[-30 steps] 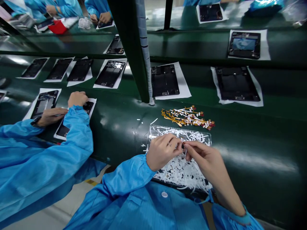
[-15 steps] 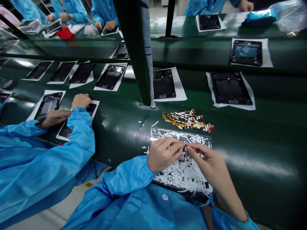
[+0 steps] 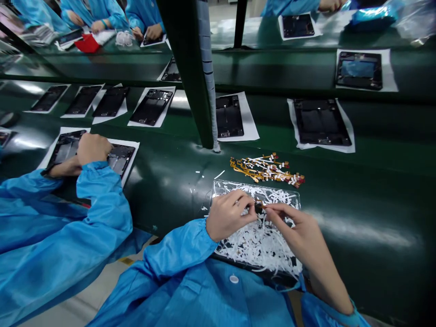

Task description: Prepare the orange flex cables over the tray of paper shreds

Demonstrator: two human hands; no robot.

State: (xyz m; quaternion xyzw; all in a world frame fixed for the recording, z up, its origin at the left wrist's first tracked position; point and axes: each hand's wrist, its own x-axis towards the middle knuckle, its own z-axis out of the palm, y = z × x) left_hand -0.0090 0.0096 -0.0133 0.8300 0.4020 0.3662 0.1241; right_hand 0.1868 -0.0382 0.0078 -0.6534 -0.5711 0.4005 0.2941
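My right hand [image 3: 299, 227] pinches a small orange-brown flex cable [image 3: 260, 204] between thumb and fingertips. Close to its other end, my left hand [image 3: 230, 214] is closed in a pinch; what lies between those fingertips is too small to make out. Both hands hover over a clear plastic tray [image 3: 222, 183] full of white strips and scraps. Just beyond the tray lies a loose pile of orange flex cables [image 3: 269, 170] with white strips and reddish ends.
Black tablet housings [image 3: 322, 122] on white sheets line the green conveyor [image 3: 384, 195]. A dark green post [image 3: 190, 81] rises ahead. To the left, a co-worker's hand [image 3: 93, 149] is over another housing [image 3: 121, 156]. More blue-sleeved people work across the line.
My fingertips have drawn slightly apart, showing more of the flex cable. The co-worker's hand has moved left, uncovering a housing. Housings on the lines have shifted slightly.
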